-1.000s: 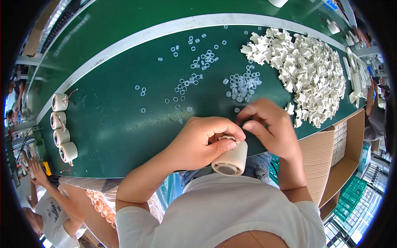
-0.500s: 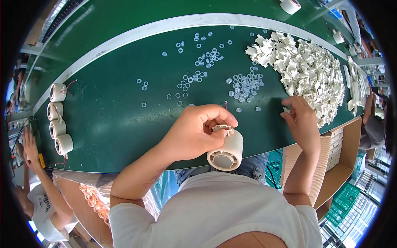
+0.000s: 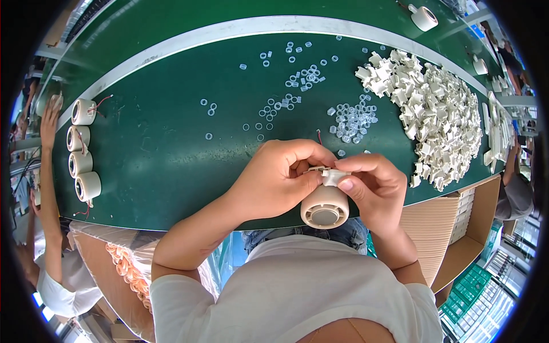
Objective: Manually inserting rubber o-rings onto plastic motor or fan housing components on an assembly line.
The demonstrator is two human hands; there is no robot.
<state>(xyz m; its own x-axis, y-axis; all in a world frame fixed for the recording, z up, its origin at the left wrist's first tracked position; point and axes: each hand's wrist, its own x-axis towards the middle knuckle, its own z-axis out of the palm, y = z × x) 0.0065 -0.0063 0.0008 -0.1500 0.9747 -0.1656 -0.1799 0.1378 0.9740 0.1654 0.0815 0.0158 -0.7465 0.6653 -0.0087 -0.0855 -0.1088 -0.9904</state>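
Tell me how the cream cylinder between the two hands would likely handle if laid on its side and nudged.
The cream cylinder would probably roll, since its side wall is round. Its smooth, moulded-looking shell suggests it's stiff rather than squashy. The thin red wire standing up behind it looks likely to bend easily.

White clip (image 3: pixel 336 178) in right hand (image 3: pixel 377 186)

A pale rail (image 3: pixel 286 24) borders the green worktable (image 3: pixel 160 177), and bright light (image 3: pixel 489 314) shows at the lower right.
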